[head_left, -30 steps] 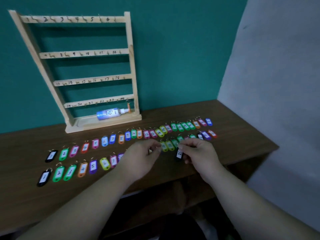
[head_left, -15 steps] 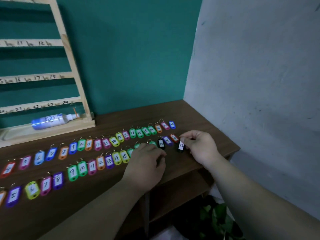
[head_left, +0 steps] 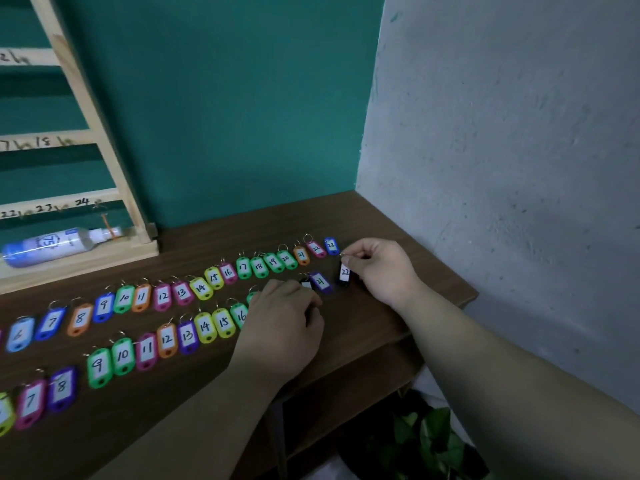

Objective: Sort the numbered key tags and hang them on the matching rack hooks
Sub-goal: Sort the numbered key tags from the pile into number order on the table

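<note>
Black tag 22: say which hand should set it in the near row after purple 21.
Right. The right hand pinches the ring of black tag 22, beside purple tag 21; the left hand lies over other tags.

Bare corner of an indoor room, likely a home or makeshift workspace. A teal painted wall (head_left: 225, 116) meets a rough grey plaster wall (head_left: 502, 150). A dark wood-grain desk (head_left: 381, 216) fills the corner, with a leafy green plant (head_left: 426, 438) beneath it and a handmade wooden rack (head_left: 98, 133) with handwritten numbers at the back.
</note>
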